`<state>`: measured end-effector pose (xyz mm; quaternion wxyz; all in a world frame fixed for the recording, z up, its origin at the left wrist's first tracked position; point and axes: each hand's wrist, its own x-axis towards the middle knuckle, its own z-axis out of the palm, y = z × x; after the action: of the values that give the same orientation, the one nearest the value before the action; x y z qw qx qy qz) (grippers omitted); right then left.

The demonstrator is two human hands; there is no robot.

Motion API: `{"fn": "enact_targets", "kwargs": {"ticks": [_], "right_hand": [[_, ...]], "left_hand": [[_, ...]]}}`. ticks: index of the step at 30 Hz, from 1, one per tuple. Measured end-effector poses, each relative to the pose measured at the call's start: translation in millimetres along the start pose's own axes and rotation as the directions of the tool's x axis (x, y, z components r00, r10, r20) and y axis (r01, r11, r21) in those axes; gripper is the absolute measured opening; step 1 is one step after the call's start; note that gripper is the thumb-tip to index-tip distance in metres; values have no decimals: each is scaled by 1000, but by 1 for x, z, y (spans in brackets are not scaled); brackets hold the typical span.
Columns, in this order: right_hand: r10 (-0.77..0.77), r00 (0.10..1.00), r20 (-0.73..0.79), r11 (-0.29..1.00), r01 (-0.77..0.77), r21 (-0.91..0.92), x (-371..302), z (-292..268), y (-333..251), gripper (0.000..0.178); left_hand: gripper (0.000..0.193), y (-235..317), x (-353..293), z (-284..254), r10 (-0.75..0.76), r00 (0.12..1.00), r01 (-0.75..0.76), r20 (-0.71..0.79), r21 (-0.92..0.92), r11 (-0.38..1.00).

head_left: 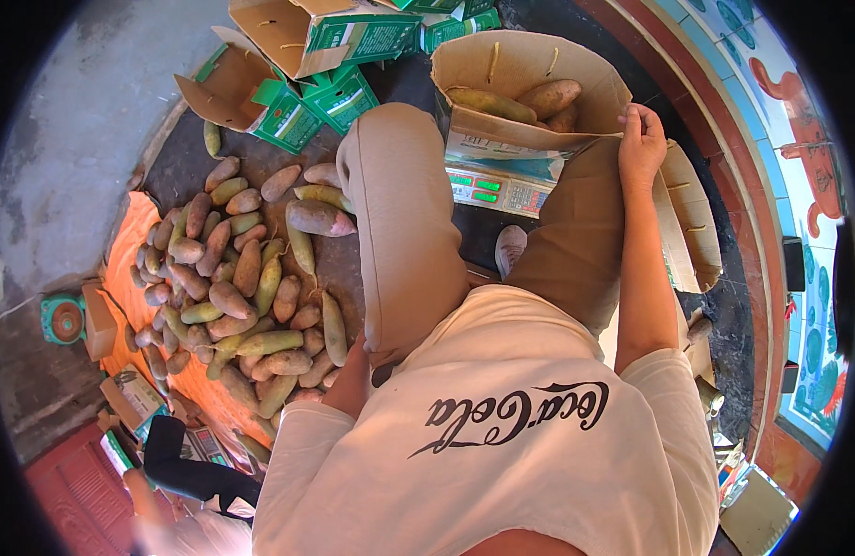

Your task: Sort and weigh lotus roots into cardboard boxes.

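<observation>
A cardboard box (515,139) with its top open stands ahead of me, holding several long root vegetables (550,96), brownish-pink and green. Beneath it is a digital scale (501,192) with lit green displays and a keypad. My right hand (641,139) is at the box's right edge, with thumb and fingers closed on the cardboard rim. My left forearm (350,382) goes down beside my left thigh, and the hand itself is hidden there. On that side, a big heap of the same root vegetables (247,269) lies close to the arm.
Green-and-brown cartons (339,97) lie beyond the heap. Orange sheeting (135,241) spreads under part of it. Another open carton (691,222) stands right of my leg, near the tiled wall (770,139). A teal round object (64,320) and another person (200,528) are at left.
</observation>
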<state>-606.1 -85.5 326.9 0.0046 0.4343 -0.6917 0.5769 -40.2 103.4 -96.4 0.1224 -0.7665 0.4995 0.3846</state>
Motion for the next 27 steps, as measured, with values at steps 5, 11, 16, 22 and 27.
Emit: {"fn": "enact_targets", "kwargs": {"ticks": [5,11,16,22,27], "right_hand": [[4,1000,14,1000,-4,16,0,3,-2,14],[-1,1000,10,999,1,-37,-2,-1,1,14],[-22,999,35,1000,21,5,0,8,-4,15],[13,999,35,1000,-13,-8,0,8,-7,14],[-4,999,43,1000,4,8,-1,10,-6,13]], "left_hand": [[41,4,-16,-14,-53,999,53,1,27,998],[50,52,-72,-90,-81,993,94,-89,151,984],[66,52,-96,-130,-116,957,156,-267,134,979],[80,38,-89,-141,-272,952,270,-143,-30,962],[86,32,-83,-132,-326,943,315,-69,-127,940]]}}
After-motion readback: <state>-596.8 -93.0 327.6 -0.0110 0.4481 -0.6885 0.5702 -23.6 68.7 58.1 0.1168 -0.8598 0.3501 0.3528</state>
